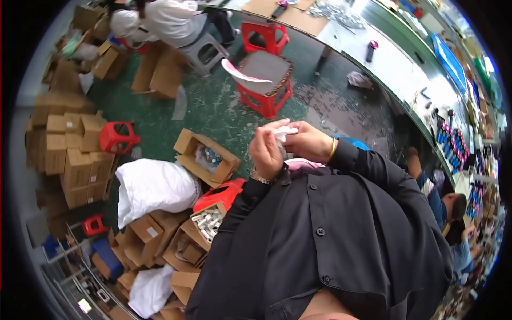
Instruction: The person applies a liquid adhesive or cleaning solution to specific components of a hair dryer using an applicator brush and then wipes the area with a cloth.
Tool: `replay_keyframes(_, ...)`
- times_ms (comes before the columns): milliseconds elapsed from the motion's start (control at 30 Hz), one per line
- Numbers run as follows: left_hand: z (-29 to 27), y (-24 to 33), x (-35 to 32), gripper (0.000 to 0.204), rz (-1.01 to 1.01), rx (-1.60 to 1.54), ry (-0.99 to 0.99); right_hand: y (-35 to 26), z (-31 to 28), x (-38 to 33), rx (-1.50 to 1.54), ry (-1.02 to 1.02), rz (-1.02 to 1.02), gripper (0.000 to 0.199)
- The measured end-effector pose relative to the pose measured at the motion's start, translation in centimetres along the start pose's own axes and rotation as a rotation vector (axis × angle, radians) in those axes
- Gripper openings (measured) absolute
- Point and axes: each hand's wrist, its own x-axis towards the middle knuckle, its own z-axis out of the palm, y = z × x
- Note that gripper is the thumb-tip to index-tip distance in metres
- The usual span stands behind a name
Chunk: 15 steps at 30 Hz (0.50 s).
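Close together in front of my black shirt, both my hands are closed around a small white crumpled piece [281, 132]. It looks like tissue or thin cloth, but most of it is hidden by fingers. My left hand [265, 151] grips it from the left side, fingers bent upward, a metal-banded watch at the wrist. From the other side my right hand [310, 143] pinches it, a yellow bangle on that wrist. Just under the hands shows a pink thing [303, 164], partly covered by my arms.
A red stool with a grey seat [268, 72] stands ahead. To the left are an open carton [207, 158], a white sack [154, 188], a box of white cylindrical parts [209, 221] and stacked cartons [80, 160]. A long workbench [352, 49] runs along the right; people sit nearby.
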Motion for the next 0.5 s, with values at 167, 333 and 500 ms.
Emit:
replay_keyframes(167,3.1,-4.5,7.1,0.032,-0.247,-0.180,0.022,-6.3,-3.9,4.3,-0.368,-0.011,-0.042,0.015)
replay_keyframes(333,8.1,-10.0,15.9,0.035,-0.347,-0.329,-0.079,-13.6,-10.4,10.2,-0.253,0.015,-0.136,0.015)
replay_keyframes(500,15.9,-15.1,26.4,0.040,-0.165,-0.026,-0.277,-25.7,-19.9,16.6,-0.045,0.027,-0.154,0.019)
